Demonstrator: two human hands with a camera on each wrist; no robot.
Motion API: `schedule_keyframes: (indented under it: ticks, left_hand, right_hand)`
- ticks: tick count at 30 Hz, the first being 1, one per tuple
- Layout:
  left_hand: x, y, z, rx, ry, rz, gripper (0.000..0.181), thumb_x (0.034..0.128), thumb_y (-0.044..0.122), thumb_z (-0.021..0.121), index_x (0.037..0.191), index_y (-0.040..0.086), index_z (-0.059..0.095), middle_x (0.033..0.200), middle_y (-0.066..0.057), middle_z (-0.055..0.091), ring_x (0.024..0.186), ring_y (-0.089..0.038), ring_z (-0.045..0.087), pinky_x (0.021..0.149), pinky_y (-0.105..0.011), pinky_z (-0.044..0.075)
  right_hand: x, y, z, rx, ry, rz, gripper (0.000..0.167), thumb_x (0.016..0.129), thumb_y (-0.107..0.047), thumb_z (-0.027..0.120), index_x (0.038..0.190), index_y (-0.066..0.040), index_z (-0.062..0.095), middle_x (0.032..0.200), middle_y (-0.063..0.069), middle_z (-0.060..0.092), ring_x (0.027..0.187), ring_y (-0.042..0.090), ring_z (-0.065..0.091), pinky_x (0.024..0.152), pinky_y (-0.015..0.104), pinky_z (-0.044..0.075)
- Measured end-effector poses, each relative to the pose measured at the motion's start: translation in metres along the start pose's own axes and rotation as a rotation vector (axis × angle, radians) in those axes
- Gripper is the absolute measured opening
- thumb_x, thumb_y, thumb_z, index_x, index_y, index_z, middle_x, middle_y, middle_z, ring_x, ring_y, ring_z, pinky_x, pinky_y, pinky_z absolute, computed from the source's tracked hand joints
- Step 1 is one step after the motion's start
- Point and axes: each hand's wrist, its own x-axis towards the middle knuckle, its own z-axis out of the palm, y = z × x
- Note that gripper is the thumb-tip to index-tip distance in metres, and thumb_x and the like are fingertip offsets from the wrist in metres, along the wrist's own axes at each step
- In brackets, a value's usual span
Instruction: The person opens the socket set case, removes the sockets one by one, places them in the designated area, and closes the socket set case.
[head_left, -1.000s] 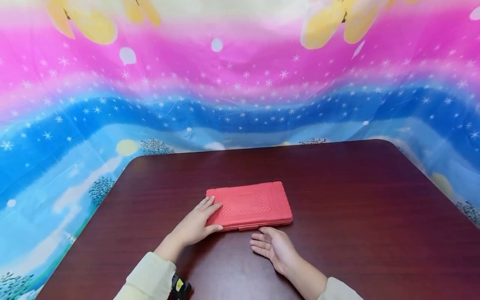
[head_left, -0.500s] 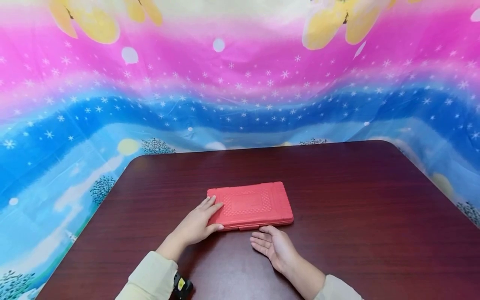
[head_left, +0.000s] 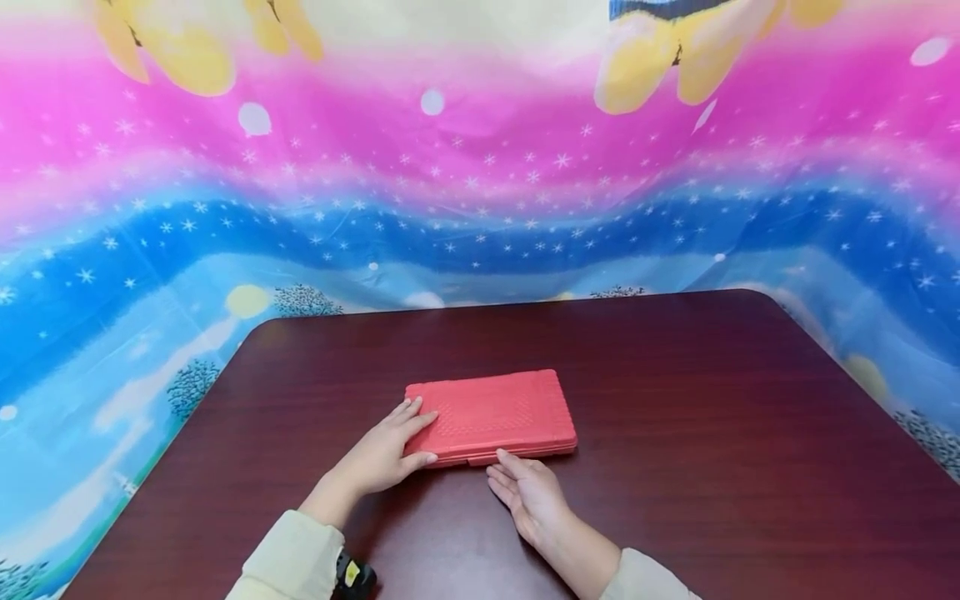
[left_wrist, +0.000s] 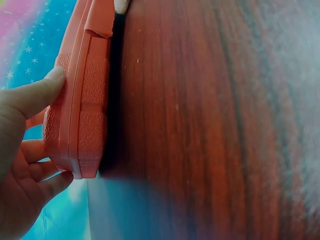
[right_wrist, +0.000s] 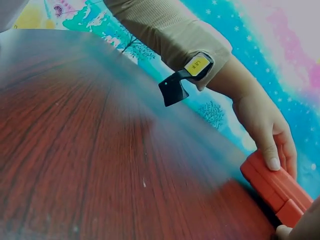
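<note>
A red plastic case [head_left: 498, 408] with a textured lid lies flat and closed on the table. At its left end, my left hand [head_left: 381, 454] holds it. The left wrist view shows the thumb against the near upper edge of the case [left_wrist: 82, 110] and the other fingers about its end. My right hand [head_left: 534, 500] is at the front side, thumb tip by the latch [head_left: 482, 461] and the other fingers extended below. In the right wrist view, that hand mostly hides the near part of the case [right_wrist: 270, 182]. What is inside the case cannot be seen.
The dark wood table [head_left: 697, 400] has rounded far corners. Behind it and along both sides hangs a colourful printed cloth [head_left: 480, 183]. A black wrist-camera mount [head_left: 352, 575] with a yellow label is on the left wrist.
My right hand has shifted slightly left along the front of the case, its thumb now closer to the latch. The left hand keeps its place on the case. The head view has tilted slightly.
</note>
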Motion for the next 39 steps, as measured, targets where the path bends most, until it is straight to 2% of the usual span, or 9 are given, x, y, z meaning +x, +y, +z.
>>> schedule_keyframes:
  ticks: [5,8,10,17,24,33,37,39]
  left_hand:
    - [-0.001,-0.003,-0.001,-0.029,-0.001,-0.006,0.065,0.0727,0.035,0.067,0.128,0.012,0.043,0.137,-0.013,0.028,0.126,-0.027,0.020,0.094,-0.042,0.029]
    - [-0.001,-0.006,-0.002,-0.044,0.006,-0.017,0.067,0.0689,0.033,0.071,0.127,0.013,0.045,0.137,-0.012,0.029,0.126,-0.027,0.021,0.093,-0.043,0.030]
    - [-0.001,-0.007,-0.002,-0.048,0.007,-0.026,0.068,0.0674,0.032,0.072,0.127,0.014,0.045,0.137,-0.012,0.029,0.126,-0.026,0.021,0.093,-0.043,0.030]
    - [0.000,-0.003,-0.005,-0.054,-0.007,-0.008,0.067,0.0679,0.030,0.072,0.127,0.011,0.046,0.135,-0.015,0.030,0.125,-0.029,0.021,0.093,-0.044,0.030]
    - [0.003,-0.001,-0.009,-0.032,-0.030,-0.011,0.066,0.0694,0.030,0.071,0.127,0.011,0.045,0.136,-0.014,0.029,0.126,-0.028,0.020,0.094,-0.043,0.029]
    - [0.003,-0.001,-0.011,-0.021,-0.037,-0.045,0.066,0.0667,0.024,0.074,0.126,0.012,0.047,0.136,-0.012,0.031,0.126,-0.027,0.022,0.092,-0.041,0.033]
    - [0.003,-0.002,-0.011,0.001,-0.034,-0.040,0.065,0.0641,0.021,0.074,0.124,0.012,0.049,0.134,-0.011,0.034,0.124,-0.026,0.025,0.090,-0.040,0.035]
    - [0.004,-0.002,-0.012,0.018,-0.036,-0.029,0.065,0.0637,0.022,0.074,0.123,0.012,0.050,0.133,-0.011,0.036,0.124,-0.026,0.027,0.089,-0.040,0.035]
  right_hand:
    - [0.002,0.005,0.003,-0.032,0.045,-0.012,0.024,0.085,-0.010,0.054,0.086,0.004,0.035,0.096,0.018,0.045,0.096,0.030,0.052,0.089,0.040,0.035]
    - [0.004,0.005,0.007,-0.054,0.067,-0.013,0.020,0.085,-0.009,0.054,0.079,0.002,0.038,0.084,0.011,0.052,0.083,0.021,0.057,0.084,0.037,0.041]
    - [0.006,0.006,0.008,-0.053,0.073,-0.013,0.020,0.086,-0.010,0.053,0.077,0.001,0.038,0.080,0.010,0.052,0.080,0.020,0.058,0.081,0.036,0.043]
    - [0.010,0.014,0.007,-0.037,0.042,-0.046,0.025,0.089,-0.013,0.046,0.090,0.009,0.034,0.095,0.026,0.049,0.093,0.032,0.054,0.082,0.039,0.041]
    - [0.010,0.015,0.005,0.005,0.058,-0.055,0.020,0.087,-0.011,0.050,0.076,0.001,0.037,0.081,0.014,0.052,0.077,0.024,0.059,0.076,0.037,0.045]
    - [0.008,0.016,0.003,-0.005,0.016,-0.017,0.018,0.088,-0.008,0.048,0.079,0.001,0.036,0.083,0.014,0.050,0.083,0.027,0.059,0.079,0.039,0.044]
    - [0.005,0.014,-0.003,-0.069,-0.045,0.004,0.013,0.088,-0.004,0.047,0.084,0.003,0.036,0.084,0.014,0.050,0.086,0.027,0.058,0.080,0.039,0.043]
    - [0.001,0.009,-0.008,-0.129,-0.102,0.013,0.012,0.087,-0.001,0.045,0.091,0.007,0.036,0.086,0.014,0.052,0.086,0.026,0.057,0.080,0.039,0.043]
